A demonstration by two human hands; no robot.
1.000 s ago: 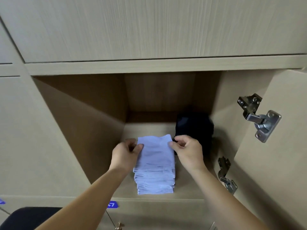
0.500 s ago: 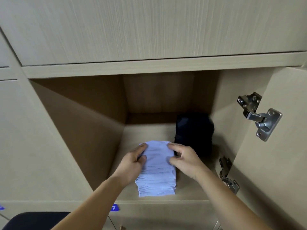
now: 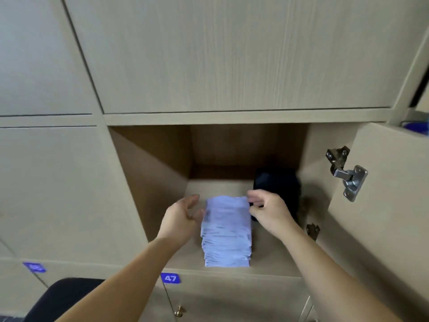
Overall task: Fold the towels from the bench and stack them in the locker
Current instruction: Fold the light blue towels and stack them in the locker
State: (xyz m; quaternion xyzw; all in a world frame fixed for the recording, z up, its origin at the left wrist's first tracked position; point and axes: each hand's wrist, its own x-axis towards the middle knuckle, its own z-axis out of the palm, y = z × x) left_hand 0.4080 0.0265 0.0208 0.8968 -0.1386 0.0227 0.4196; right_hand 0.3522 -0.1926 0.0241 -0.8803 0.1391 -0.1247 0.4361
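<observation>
A blue tag (image 3: 170,278) reading "47" sits under the open wooden locker (image 3: 151,182). The left hand (image 3: 183,217), fingers relaxed, flanks the folded pale-blue towel stack (image 3: 226,228). The right hand (image 3: 269,212) curls at its corner, grip unclear.

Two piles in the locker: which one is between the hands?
The pale blue stack at the front; the dark pile sits deeper, behind the right hand.

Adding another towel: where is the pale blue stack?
Head view: the pale blue towel stack sits at the front of the open locker floor, left of a dark bundle, between the left hand and right hand.
</observation>
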